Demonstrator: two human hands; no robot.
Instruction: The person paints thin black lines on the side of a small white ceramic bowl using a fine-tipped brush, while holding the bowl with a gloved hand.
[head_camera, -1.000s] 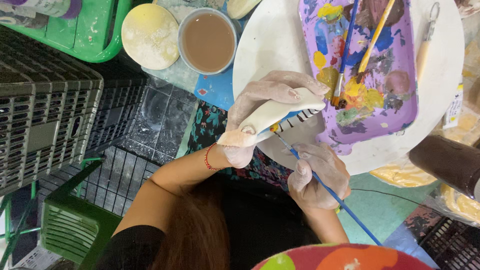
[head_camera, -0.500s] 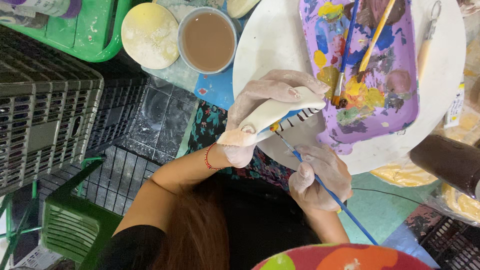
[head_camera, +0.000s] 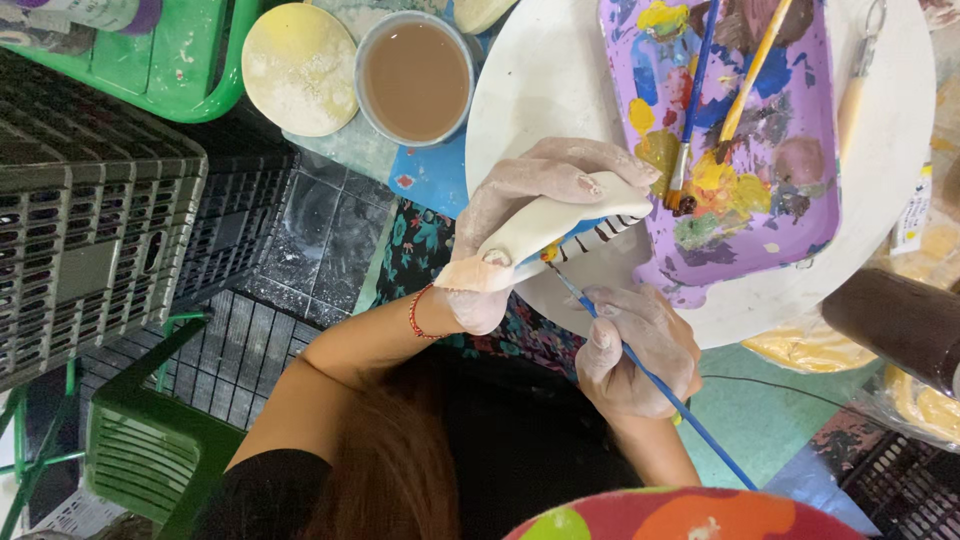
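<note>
My left hand (head_camera: 530, 200), dusted with pale clay and wearing a red thread bracelet, grips a white elongated clay figure (head_camera: 545, 225) with blue paint and dark stripes on its underside. My right hand (head_camera: 635, 355) holds a thin blue-handled paintbrush (head_camera: 680, 405); its tip touches the striped underside of the figure. Both hands hover at the near edge of a round white board (head_camera: 540, 80). On the board lies a purple paint palette tray (head_camera: 800, 200) smeared with several colours, with a blue brush (head_camera: 697, 90) and a yellow brush (head_camera: 750, 70) resting in it.
A cup of brown water (head_camera: 415, 80) and a pale yellow disc (head_camera: 298, 68) sit at the upper left of the board. A green tray (head_camera: 170, 70) and grey plastic crates (head_camera: 90, 220) stand at left. A green chair (head_camera: 140, 440) is below; a wooden-handled tool (head_camera: 858, 85) lies on the board's right.
</note>
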